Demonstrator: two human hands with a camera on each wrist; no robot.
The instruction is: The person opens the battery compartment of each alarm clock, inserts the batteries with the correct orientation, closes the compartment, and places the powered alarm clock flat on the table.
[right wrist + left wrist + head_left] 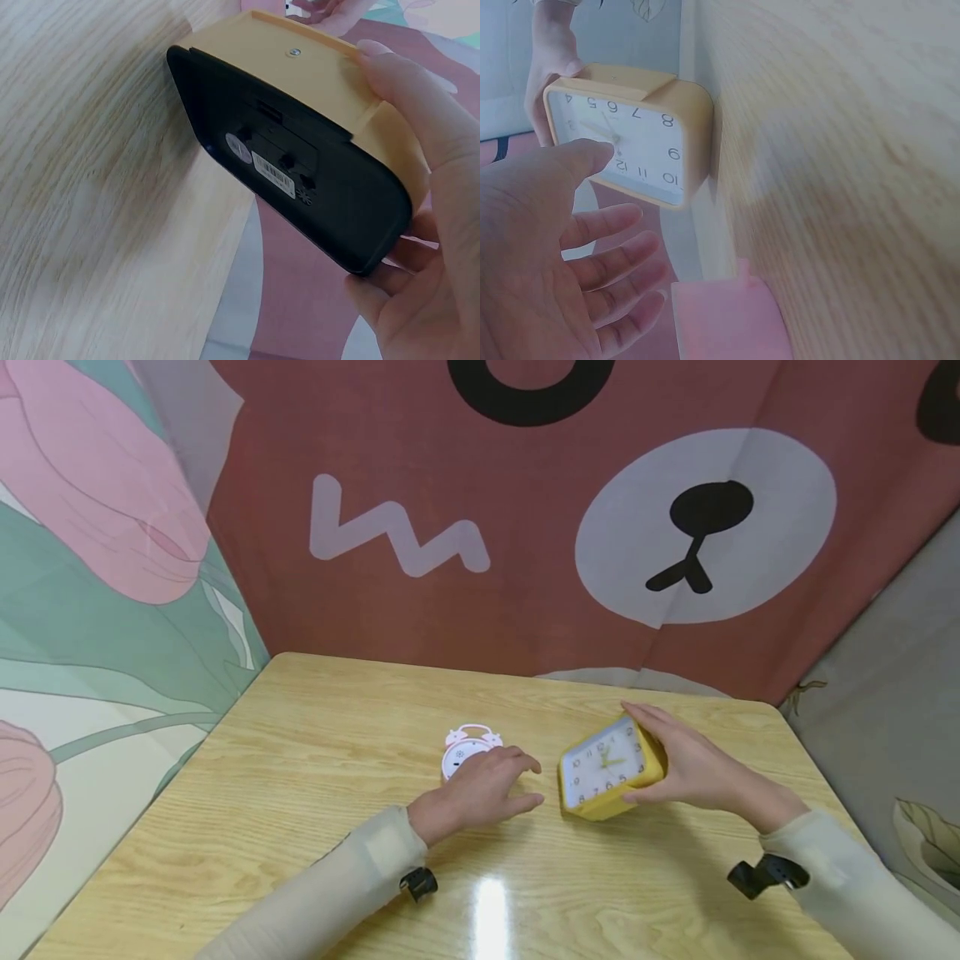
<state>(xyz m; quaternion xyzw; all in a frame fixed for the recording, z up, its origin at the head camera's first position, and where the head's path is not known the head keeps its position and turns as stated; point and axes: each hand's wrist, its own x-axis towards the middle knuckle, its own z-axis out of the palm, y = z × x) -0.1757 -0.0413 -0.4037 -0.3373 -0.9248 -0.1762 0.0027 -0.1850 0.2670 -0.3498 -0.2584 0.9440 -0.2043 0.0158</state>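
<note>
My right hand [693,764] grips a yellow square alarm clock [603,762] by its right side, thumb underneath and fingers over the top. The clock is tilted, its white dial facing left and toward me. In the right wrist view its black back [292,157] shows small knobs and a label. My left hand [483,785] is apart from the yellow clock, fingers spread and holding nothing. Just behind that hand stands a small pink twin-bell alarm clock [463,754], its lower part hidden by the hand. The left wrist view shows the pink clock's side [731,319] below the fingers.
Both clocks are on a light wood-grain table [337,718]. A reddish-brown cloth [525,610] with a cartoon bear's face hangs behind its far edge. A flower-printed cloth [112,635] hangs at the left, and a pale cloth [892,668] at the right.
</note>
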